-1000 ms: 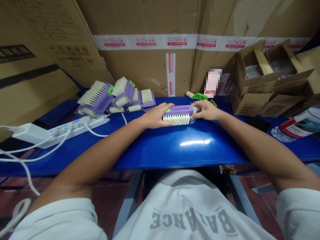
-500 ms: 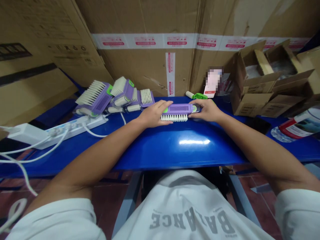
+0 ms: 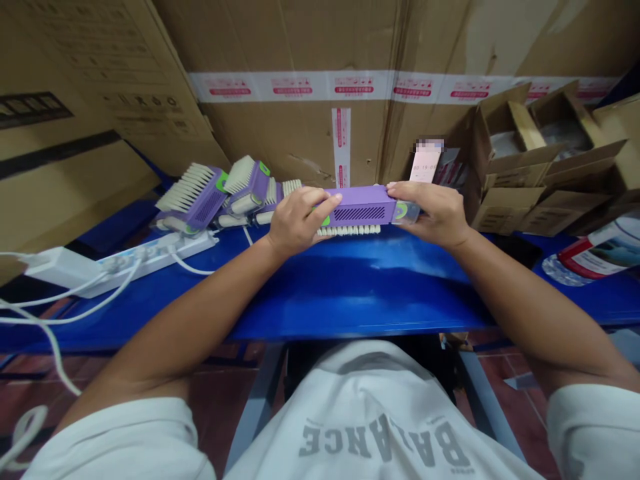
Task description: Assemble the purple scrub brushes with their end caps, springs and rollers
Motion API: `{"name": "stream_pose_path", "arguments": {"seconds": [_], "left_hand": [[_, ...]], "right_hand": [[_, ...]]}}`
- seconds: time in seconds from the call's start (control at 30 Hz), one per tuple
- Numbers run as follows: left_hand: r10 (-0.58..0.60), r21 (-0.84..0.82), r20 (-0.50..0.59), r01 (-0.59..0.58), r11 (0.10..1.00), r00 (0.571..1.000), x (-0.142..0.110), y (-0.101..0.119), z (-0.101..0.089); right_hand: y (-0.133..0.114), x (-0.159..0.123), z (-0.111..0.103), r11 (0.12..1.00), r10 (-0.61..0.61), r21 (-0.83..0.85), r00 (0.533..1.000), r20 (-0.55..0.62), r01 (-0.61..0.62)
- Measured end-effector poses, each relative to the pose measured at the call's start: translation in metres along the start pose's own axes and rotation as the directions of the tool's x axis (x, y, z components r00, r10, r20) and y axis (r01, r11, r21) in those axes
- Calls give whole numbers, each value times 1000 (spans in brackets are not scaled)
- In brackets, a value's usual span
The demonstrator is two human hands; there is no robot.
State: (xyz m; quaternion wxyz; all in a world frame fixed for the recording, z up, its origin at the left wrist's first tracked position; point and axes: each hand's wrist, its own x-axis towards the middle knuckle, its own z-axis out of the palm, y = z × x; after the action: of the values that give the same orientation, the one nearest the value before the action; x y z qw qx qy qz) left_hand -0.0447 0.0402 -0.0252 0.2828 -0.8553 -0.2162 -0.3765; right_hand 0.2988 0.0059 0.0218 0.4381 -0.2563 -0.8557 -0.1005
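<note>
A purple brush (image 3: 361, 206) with pale bristles along its underside is held level above the blue table, one end in each hand. My left hand (image 3: 301, 219) is closed round its green-tabbed left end, the thumb lying along the top. At the other end, my right hand (image 3: 436, 208) grips near the clear cap with its green disc, fingers on the top edge. To the left, several similar purple brushes (image 3: 203, 198) with cream bristles lie piled together, partly hidden by one another.
A white power strip (image 3: 135, 260) with cables lies at the left of the blue table (image 3: 350, 300). A phone (image 3: 425, 163) leans against the large carton (image 3: 280, 133). Open cardboard boxes (image 3: 515, 200) and a water bottle (image 3: 595, 250) stand at the right.
The brush has been raised nearer the camera and tilted so its purple back shows more. My right hand has shifted right and turned over its end. The small green piece behind is now hidden.
</note>
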Motion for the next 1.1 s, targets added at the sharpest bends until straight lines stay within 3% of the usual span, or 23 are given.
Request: {"name": "stream_pose_path", "arguments": {"seconds": [0.17, 0.27, 0.67, 0.93, 1.1], "left_hand": [[-130, -90, 116, 141, 986, 985, 1, 4, 1], [-166, -99, 142, 181, 978, 976, 3, 4, 1], [-165, -47, 110, 171, 984, 980, -1, 1, -1], [-173, -106, 148, 190, 976, 974, 6, 10, -1], [-217, -154, 245, 259, 954, 945, 12, 18, -3]], "right_hand": [[-2, 2, 0, 965, 218, 123, 969, 116, -232], [-2, 3, 1, 943, 273, 158, 951, 144, -294], [0, -1, 8, 976, 180, 125, 984, 5, -180], [4, 2, 9, 953, 168, 226, 972, 164, -203], [1, 2, 11, 861, 239, 374, 922, 303, -346]]}}
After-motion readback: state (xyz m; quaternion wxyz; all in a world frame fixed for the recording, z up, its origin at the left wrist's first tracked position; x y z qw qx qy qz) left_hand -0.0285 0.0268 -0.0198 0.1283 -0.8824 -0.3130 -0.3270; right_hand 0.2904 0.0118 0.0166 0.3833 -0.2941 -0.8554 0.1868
